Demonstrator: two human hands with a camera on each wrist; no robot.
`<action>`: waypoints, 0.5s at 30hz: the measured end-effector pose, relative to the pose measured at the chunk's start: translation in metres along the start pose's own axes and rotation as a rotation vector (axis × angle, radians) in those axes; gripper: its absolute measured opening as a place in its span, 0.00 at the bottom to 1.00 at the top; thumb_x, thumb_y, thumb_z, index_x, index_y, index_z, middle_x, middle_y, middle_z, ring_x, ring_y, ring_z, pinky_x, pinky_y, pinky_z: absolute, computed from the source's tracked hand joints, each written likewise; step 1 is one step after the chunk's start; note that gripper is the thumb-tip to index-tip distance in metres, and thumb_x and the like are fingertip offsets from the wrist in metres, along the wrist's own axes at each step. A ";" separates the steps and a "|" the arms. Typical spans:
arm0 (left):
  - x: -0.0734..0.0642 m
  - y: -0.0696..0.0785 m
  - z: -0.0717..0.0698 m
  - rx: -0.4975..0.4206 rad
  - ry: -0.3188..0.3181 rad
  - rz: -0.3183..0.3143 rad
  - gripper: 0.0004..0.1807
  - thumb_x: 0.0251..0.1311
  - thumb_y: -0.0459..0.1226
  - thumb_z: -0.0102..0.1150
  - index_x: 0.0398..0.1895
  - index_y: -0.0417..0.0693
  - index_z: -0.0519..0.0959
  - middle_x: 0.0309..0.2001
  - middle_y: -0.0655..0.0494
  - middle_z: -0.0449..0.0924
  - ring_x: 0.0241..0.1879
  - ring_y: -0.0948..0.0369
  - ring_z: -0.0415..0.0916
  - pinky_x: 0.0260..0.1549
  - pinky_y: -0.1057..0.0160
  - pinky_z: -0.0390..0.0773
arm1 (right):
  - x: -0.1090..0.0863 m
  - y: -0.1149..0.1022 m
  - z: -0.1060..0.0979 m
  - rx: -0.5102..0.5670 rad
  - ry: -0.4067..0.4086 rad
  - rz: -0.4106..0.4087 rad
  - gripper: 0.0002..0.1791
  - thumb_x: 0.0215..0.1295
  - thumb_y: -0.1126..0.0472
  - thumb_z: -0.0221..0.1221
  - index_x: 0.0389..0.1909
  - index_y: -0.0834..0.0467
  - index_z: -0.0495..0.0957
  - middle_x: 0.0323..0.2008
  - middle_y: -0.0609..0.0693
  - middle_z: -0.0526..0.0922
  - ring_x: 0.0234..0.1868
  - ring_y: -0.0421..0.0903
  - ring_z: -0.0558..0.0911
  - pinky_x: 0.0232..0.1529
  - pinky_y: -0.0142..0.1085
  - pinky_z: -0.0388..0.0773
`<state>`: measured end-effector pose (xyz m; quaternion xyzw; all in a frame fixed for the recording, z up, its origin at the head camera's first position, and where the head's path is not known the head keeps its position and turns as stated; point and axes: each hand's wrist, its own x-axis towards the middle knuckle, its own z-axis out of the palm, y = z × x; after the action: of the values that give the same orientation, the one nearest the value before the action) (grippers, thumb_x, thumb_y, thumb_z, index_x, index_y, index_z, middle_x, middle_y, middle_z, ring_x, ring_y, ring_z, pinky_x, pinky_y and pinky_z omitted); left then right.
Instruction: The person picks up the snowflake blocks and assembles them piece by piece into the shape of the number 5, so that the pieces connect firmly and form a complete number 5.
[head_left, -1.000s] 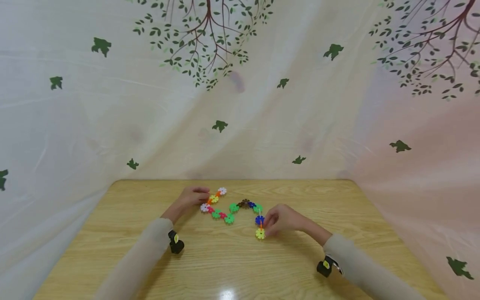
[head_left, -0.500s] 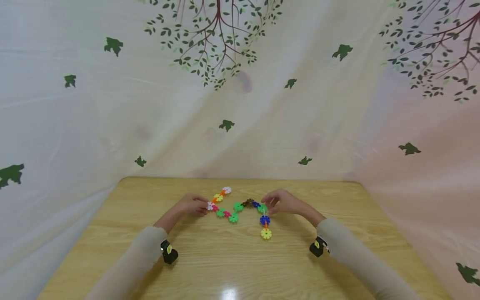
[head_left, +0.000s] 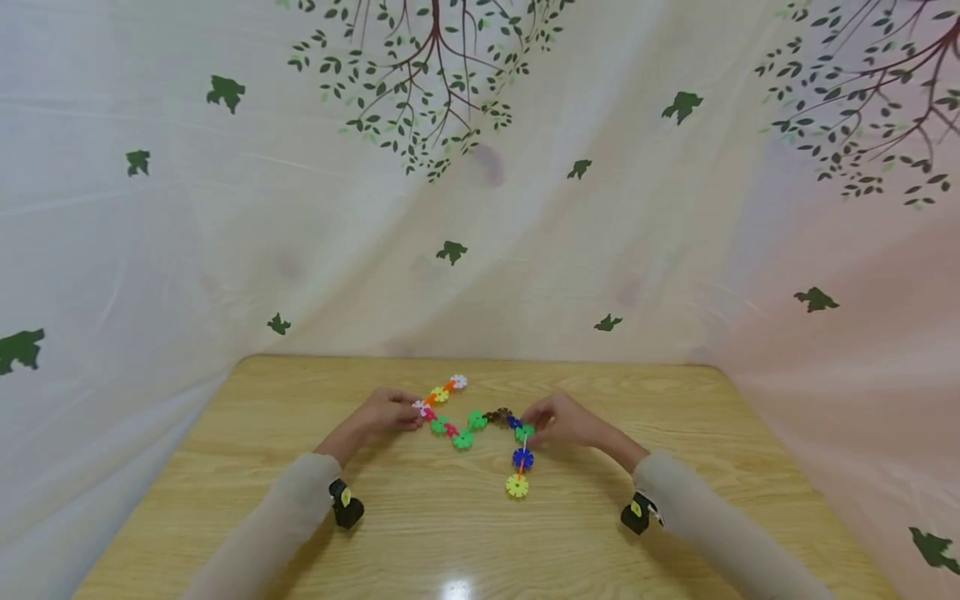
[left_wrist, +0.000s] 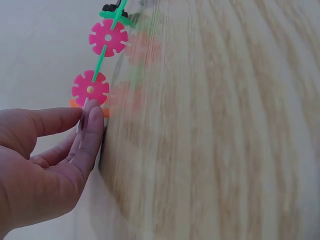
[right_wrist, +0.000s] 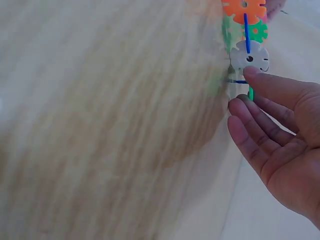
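Observation:
A chain of interlocking plastic snowflake discs winds across the table, with a low bend at a green disc (head_left: 462, 439) and a brown disc (head_left: 502, 414) on its upper arch. My left hand (head_left: 390, 412) pinches a white disc (head_left: 421, 407) between thumb and fingers at the left bend. In the left wrist view, pink discs (left_wrist: 108, 37) stretch away from those fingertips. At the right bend, my right hand (head_left: 564, 419) holds a green disc (head_left: 524, 432), thumb overlapping a whitish disc (right_wrist: 249, 56) in the right wrist view. One end is a white disc (head_left: 458, 381), the other a yellow disc (head_left: 517, 486).
The wooden table (head_left: 450, 533) runs back to a pale curtain (head_left: 360, 250) printed with leaves and branches. Small black cameras sit on the left wrist (head_left: 347, 505) and the right wrist (head_left: 636, 514).
My right hand has gone from the lower blue and yellow discs up to the green disc, and that end has shifted nearer me. My left hand has moved down onto the white disc.

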<state>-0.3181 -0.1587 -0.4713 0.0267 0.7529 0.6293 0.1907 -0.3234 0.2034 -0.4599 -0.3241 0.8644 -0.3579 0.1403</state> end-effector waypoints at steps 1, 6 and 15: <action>0.002 -0.001 0.000 -0.009 0.007 0.004 0.23 0.72 0.26 0.52 0.67 0.21 0.67 0.39 0.48 0.85 0.35 0.65 0.82 0.43 0.64 0.87 | -0.003 -0.001 0.002 0.005 0.004 0.001 0.16 0.58 0.64 0.73 0.47 0.64 0.85 0.38 0.52 0.88 0.36 0.40 0.84 0.39 0.31 0.83; 0.013 -0.004 0.003 -0.036 0.028 0.034 0.22 0.71 0.27 0.54 0.64 0.22 0.70 0.41 0.48 0.86 0.36 0.66 0.82 0.44 0.65 0.86 | -0.015 -0.007 0.013 0.020 0.019 0.012 0.14 0.57 0.62 0.74 0.42 0.62 0.85 0.34 0.50 0.87 0.34 0.38 0.82 0.38 0.31 0.83; 0.028 -0.001 0.012 0.056 0.036 0.082 0.24 0.65 0.27 0.62 0.64 0.27 0.74 0.46 0.44 0.85 0.39 0.67 0.81 0.46 0.64 0.86 | -0.026 -0.017 0.022 0.031 0.023 0.046 0.13 0.56 0.60 0.75 0.38 0.61 0.84 0.32 0.49 0.85 0.33 0.36 0.81 0.36 0.30 0.82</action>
<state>-0.3397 -0.1396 -0.4805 0.0515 0.7717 0.6157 0.1507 -0.2853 0.1997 -0.4627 -0.2979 0.8676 -0.3714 0.1435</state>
